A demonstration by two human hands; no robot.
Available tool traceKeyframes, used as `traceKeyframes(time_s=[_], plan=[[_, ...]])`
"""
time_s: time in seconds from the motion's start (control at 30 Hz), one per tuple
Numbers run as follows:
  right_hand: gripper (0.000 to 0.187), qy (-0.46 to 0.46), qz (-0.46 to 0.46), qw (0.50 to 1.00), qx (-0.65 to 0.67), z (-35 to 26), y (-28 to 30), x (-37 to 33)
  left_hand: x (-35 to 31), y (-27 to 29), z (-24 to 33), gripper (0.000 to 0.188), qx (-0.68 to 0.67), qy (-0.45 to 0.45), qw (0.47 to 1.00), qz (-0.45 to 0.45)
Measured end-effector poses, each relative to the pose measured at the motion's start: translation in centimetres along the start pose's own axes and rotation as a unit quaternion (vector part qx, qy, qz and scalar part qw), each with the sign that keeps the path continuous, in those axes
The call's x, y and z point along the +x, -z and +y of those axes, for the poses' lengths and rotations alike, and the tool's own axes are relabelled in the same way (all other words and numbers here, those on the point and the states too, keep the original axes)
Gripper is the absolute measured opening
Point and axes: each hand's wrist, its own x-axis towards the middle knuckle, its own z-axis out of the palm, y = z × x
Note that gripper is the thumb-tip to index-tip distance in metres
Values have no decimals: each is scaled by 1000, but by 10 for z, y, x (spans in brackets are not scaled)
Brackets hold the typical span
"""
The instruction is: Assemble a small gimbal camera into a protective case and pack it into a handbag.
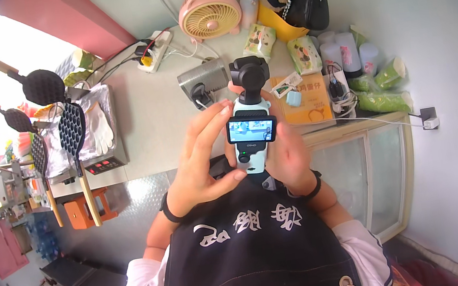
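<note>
A handheld gimbal camera [254, 158] with a light blue grip, black head and small lit screen is upright in front of my chest. My right hand [287, 152] wraps the grip from its right side and behind, with some fingers hidden by it. My left hand [198, 157] arches along the left side, its fingertips near the top of the grip and its thumb at the lower edge. Beyond the camera, on the counter, are a grey perforated metal box [203, 79] and a brown booklet [306, 101] with a light blue case [293, 98] on it.
To the left, several long-handled waffle pans [72, 129] stand over a metal appliance, beside white gloves [99, 127]. A pink fan [210, 14], power strip [156, 51], black handbag [302, 2], tissue packs [304, 55] and cups [348, 52] line the back. A white cable [372, 120] crosses the right side.
</note>
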Motion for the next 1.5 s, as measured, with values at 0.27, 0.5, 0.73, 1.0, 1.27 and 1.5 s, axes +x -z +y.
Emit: traceKeyframes(time_s=[0.27,0.5,0.73,1.0,1.27,1.5], plan=[[89,-17,-93,995,22,6,14,1,-1,-4,-1,93,-40,13,999,12],[90,17,-58,998,31,8,14,4,1,-10,0,95,-50,-1,999,4],[83,53,-25,998,8,17,18,1,-1,-15,4,93,-79,8,997,-6],[73,57,-28,998,-7,17,25,-2,-5,-23,4,92,-63,-4,998,-15],[65,6,11,999,-46,31,31,-1,-23,-41,-6,113,-150,143,978,-2],[64,-57,-26,963,-263,88,46,25,-35,-47,-55,49,-358,367,850,123]])
